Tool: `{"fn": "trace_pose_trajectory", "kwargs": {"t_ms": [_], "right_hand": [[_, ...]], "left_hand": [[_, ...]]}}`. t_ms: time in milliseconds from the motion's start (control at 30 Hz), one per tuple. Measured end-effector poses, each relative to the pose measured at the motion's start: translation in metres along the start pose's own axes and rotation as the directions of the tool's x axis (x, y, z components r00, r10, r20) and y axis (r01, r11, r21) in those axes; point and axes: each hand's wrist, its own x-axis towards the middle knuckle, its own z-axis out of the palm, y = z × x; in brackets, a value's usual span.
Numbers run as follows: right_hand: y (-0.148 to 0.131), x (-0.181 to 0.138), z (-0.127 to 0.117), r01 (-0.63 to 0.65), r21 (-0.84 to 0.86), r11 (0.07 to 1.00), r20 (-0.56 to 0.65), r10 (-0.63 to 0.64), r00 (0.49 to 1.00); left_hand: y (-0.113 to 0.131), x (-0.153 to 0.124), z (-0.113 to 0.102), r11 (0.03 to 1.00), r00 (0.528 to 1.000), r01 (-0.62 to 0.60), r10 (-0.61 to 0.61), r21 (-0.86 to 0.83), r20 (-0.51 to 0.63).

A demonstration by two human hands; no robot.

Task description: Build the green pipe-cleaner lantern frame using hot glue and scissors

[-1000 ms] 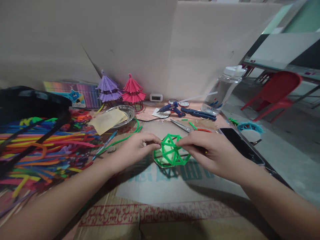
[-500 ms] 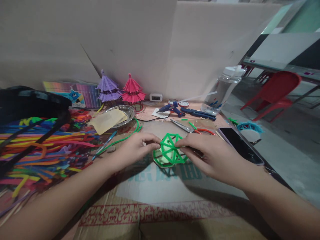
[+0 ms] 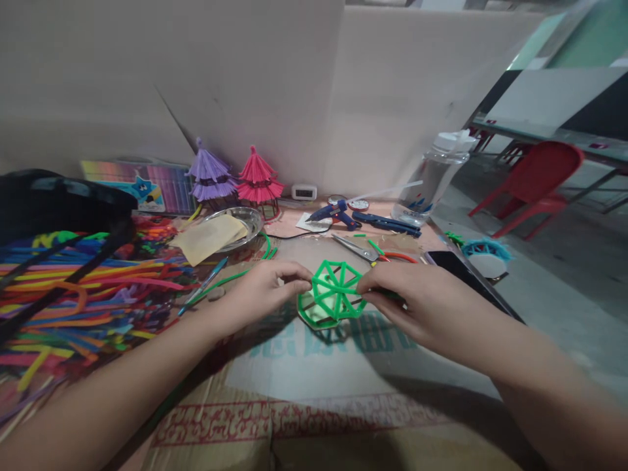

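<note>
A small green pipe-cleaner frame (image 3: 338, 288), with spokes running to its middle, stands over a pale base edged in green (image 3: 314, 316). My left hand (image 3: 275, 288) pinches the frame's left rim between thumb and forefinger. On the opposite side, my right hand (image 3: 407, 297) grips the right rim with its fingertips. Behind the frame lie scissors (image 3: 360, 250) with orange handles and short green pipe-cleaner bits (image 3: 375, 246). The lower part of the piece is partly hidden by the frame itself.
Colourful pipe cleaners (image 3: 98, 288) heap at left beside a black bag (image 3: 63, 203). Purple (image 3: 210, 173) and pink (image 3: 258, 176) model pavilions, a metal plate (image 3: 254, 226), a glue gun (image 3: 333, 212), a stapler (image 3: 387, 223) and a water bottle (image 3: 434, 176) stand behind. A phone (image 3: 466, 281) lies right.
My right hand has slid from the frame's middle to its right rim, uncovering more of the spokes. My left hand keeps its pinch. The view has shifted slightly.
</note>
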Motion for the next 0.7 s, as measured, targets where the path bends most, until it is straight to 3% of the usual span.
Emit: {"fn": "trace_pose_trajectory", "kwargs": {"t_ms": [267, 567, 700], "right_hand": [[0.002, 0.003, 0.004, 0.000, 0.001, 1.000, -0.027, 0.000, 1.000], [0.009, 0.009, 0.016, 0.020, 0.042, 0.999, -0.011, -0.019, 1.000], [0.011, 0.010, 0.017, 0.014, 0.050, 0.999, -0.007, -0.014, 1.000]], "left_hand": [[-0.007, 0.001, 0.000, 1.000, 1.000, 0.007, -0.006, -0.019, 0.031], [-0.018, 0.008, -0.008, 0.977, 0.967, 0.136, -0.095, -0.166, 0.236], [-0.017, 0.009, -0.010, 0.946, 0.973, 0.176, -0.125, -0.273, 0.193]]}}
